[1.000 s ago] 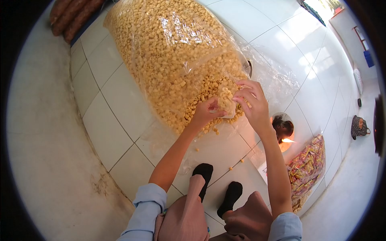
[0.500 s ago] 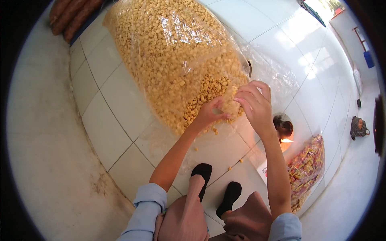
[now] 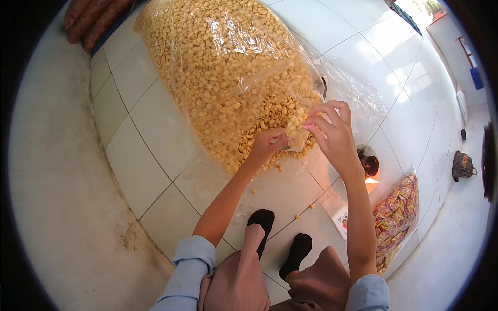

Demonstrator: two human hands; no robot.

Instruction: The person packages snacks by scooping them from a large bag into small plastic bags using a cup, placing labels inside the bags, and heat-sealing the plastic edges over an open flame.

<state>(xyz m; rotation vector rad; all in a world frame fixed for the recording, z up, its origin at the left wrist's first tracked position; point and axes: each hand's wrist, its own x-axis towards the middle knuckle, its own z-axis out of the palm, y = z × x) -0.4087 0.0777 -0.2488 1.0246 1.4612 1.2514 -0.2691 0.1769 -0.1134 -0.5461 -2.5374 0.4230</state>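
Between my hands is a small clear plastic bag holding several yellow snack pieces. My left hand pinches its lower left side, thumb and fingers together. Pinched at the bag's right edge are the fingertips of my right hand. Directly behind them lies a very large clear sack full of the same small puffed snacks. Loose snack pieces show at its open mouth, partly covered by my hands.
A small burning flame rises beside a dark round pot, close to my right forearm. Farther right sits a bag of colourful packets. Crumbs lie on the tiled floor near my black-socked feet. Long brown bags stand at the upper left.
The small bag has tilted more upright, and its snack pieces show more clearly. My left fingers have closed from a wider curl to a pinch; my right hand has shifted slightly.
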